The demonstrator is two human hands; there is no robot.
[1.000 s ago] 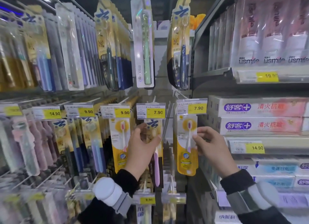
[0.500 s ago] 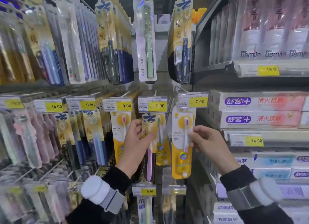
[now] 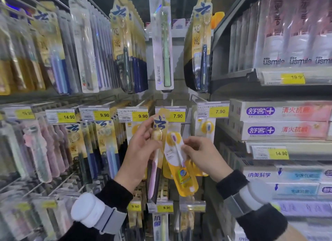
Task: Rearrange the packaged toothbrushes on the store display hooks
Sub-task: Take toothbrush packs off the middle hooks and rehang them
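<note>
A pink toothbrush pack (image 3: 156, 151) is pinched by the left hand (image 3: 139, 151), its top edge raised over the 7.90 price tag (image 3: 170, 114). A yellow toothbrush pack (image 3: 181, 167), tilted, is gripped at its right edge by the right hand (image 3: 203, 155). The two packs overlap near their upper parts. Filled hooks crowd the left; toothpaste boxes (image 3: 280, 120) close off the right.

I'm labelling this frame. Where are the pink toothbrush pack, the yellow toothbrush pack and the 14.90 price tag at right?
pink toothbrush pack (image 3: 154, 178), head view, pink handle.
yellow toothbrush pack (image 3: 186, 182), head view, lower yellow card.
14.90 price tag (image 3: 279, 153), head view, yellow patch.
</note>
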